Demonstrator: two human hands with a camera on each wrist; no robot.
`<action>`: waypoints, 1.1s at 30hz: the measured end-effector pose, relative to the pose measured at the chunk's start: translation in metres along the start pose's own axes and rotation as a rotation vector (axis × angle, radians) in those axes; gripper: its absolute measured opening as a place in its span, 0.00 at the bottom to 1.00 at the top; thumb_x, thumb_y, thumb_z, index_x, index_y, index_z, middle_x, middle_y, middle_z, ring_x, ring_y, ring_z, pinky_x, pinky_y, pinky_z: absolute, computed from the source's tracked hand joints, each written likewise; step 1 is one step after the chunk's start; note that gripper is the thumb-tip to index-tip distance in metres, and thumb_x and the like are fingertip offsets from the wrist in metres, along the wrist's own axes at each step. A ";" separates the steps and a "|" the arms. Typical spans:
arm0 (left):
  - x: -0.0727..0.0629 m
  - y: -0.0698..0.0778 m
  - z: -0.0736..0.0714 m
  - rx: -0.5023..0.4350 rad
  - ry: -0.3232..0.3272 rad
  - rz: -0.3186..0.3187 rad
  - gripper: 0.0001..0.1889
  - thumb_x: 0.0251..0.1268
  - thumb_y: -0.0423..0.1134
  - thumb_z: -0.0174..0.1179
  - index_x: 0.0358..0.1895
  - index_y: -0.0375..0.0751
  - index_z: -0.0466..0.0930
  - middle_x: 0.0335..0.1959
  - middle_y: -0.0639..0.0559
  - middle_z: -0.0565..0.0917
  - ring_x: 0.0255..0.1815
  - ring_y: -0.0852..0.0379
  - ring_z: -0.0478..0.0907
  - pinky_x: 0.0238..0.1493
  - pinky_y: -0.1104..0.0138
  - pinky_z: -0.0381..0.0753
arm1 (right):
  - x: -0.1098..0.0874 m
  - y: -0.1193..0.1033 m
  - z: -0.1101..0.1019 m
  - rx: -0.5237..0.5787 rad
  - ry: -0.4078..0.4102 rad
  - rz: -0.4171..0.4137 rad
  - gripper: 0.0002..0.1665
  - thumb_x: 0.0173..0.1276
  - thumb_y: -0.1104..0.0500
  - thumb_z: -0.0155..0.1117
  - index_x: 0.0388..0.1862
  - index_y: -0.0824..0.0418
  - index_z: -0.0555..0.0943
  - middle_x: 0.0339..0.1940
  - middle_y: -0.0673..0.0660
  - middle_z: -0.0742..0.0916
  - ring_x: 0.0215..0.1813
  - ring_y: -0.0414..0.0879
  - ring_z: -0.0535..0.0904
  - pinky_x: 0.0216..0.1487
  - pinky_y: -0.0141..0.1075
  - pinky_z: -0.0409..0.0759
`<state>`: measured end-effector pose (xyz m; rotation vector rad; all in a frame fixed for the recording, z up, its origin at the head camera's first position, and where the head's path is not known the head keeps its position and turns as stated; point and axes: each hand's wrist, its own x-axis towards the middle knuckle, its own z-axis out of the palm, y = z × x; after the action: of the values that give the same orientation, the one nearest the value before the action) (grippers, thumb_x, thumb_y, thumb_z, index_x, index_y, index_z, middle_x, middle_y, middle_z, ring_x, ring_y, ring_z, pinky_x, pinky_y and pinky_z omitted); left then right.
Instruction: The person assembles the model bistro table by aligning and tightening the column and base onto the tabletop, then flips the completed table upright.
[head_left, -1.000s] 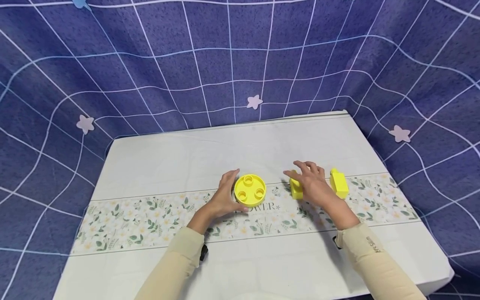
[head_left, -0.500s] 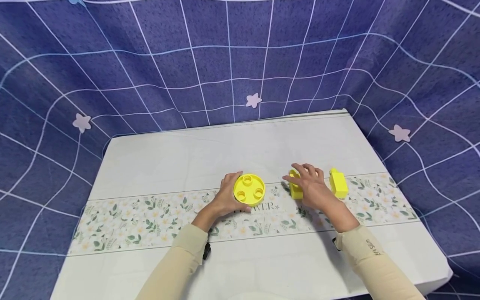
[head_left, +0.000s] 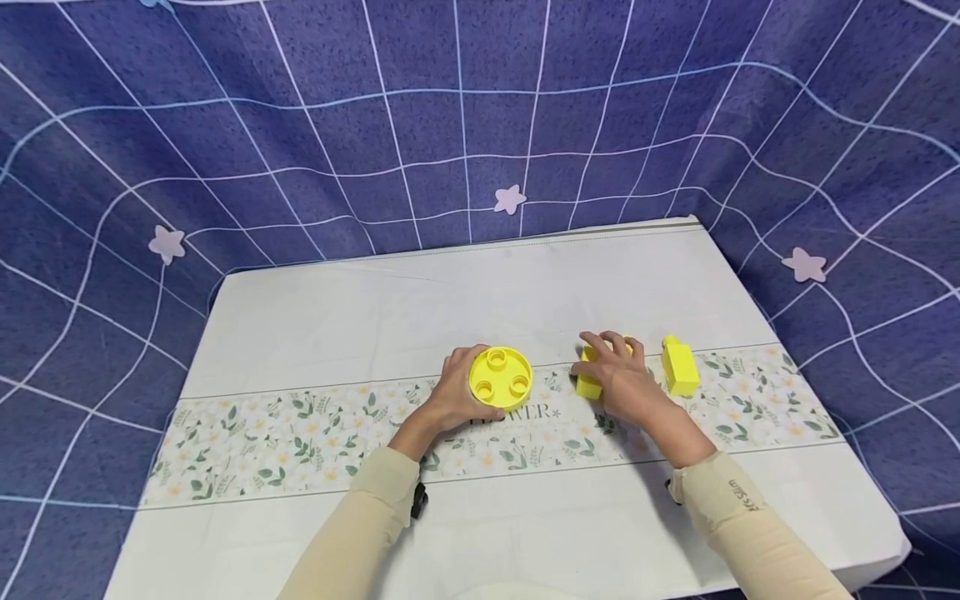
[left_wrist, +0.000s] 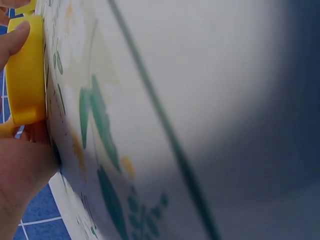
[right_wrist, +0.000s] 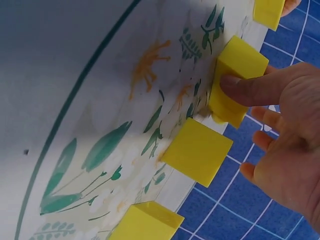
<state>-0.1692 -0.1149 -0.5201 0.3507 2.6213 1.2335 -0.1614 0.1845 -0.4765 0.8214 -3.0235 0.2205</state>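
Note:
My left hand (head_left: 453, 396) holds a round yellow piece (head_left: 502, 381) with three raised ring sockets, standing on the tablecloth. Its thumb lies along the near side, while the far fingers are partly hidden. In the left wrist view the thumb presses the side of this round piece (left_wrist: 26, 75). Farther right, my right hand (head_left: 622, 379) pinches a yellow block (head_left: 588, 385). The right wrist view has the thumb flat on that block (right_wrist: 237, 80), fingers behind it. Another yellow block (right_wrist: 200, 152) sits under the palm, mostly hidden from the head view.
A third yellow block (head_left: 680, 368) with a knob at its far end stands right of my right hand. The white tablecloth (head_left: 420, 308) has a flowered band across its middle. A blue checked curtain (head_left: 420, 133) closes off the back and sides.
My left fingers have come in from beside the round piece to grip it. The right thumb and fingers have lowered and closed on the nearest block.

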 end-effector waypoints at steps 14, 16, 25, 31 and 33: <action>0.000 0.001 0.002 -0.003 0.008 -0.012 0.60 0.29 0.48 0.81 0.73 0.55 0.56 0.64 0.51 0.63 0.60 0.53 0.58 0.62 0.52 0.64 | 0.003 0.000 -0.004 0.046 0.101 -0.021 0.25 0.53 0.71 0.71 0.50 0.55 0.80 0.70 0.62 0.66 0.68 0.63 0.57 0.63 0.61 0.50; 0.000 0.002 0.001 -0.006 0.010 -0.011 0.60 0.29 0.48 0.81 0.73 0.55 0.56 0.64 0.51 0.63 0.60 0.53 0.58 0.61 0.52 0.65 | 0.004 0.000 -0.006 0.107 0.156 -0.024 0.25 0.52 0.69 0.72 0.50 0.56 0.79 0.69 0.62 0.67 0.66 0.63 0.58 0.62 0.61 0.50; -0.001 0.003 -0.001 -0.004 0.014 -0.010 0.59 0.29 0.48 0.81 0.73 0.55 0.56 0.64 0.50 0.63 0.59 0.52 0.58 0.60 0.52 0.65 | 0.016 -0.014 -0.013 0.574 0.319 0.015 0.24 0.54 0.63 0.75 0.52 0.56 0.80 0.66 0.60 0.71 0.63 0.59 0.56 0.55 0.57 0.50; -0.001 0.002 0.000 -0.012 0.007 -0.016 0.59 0.30 0.49 0.81 0.73 0.55 0.56 0.65 0.50 0.62 0.59 0.53 0.58 0.59 0.52 0.65 | 0.022 -0.028 -0.017 0.815 0.314 0.062 0.22 0.57 0.62 0.74 0.52 0.58 0.81 0.63 0.60 0.74 0.62 0.55 0.56 0.61 0.57 0.53; -0.001 0.002 0.000 -0.013 0.008 -0.015 0.60 0.29 0.49 0.82 0.73 0.55 0.56 0.64 0.51 0.62 0.59 0.53 0.58 0.59 0.52 0.65 | 0.024 -0.031 -0.018 0.858 0.305 0.078 0.22 0.58 0.61 0.73 0.52 0.59 0.81 0.62 0.59 0.74 0.62 0.54 0.57 0.62 0.56 0.56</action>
<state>-0.1681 -0.1137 -0.5188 0.3234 2.6169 1.2490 -0.1668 0.1482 -0.4535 0.5798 -2.6022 1.5410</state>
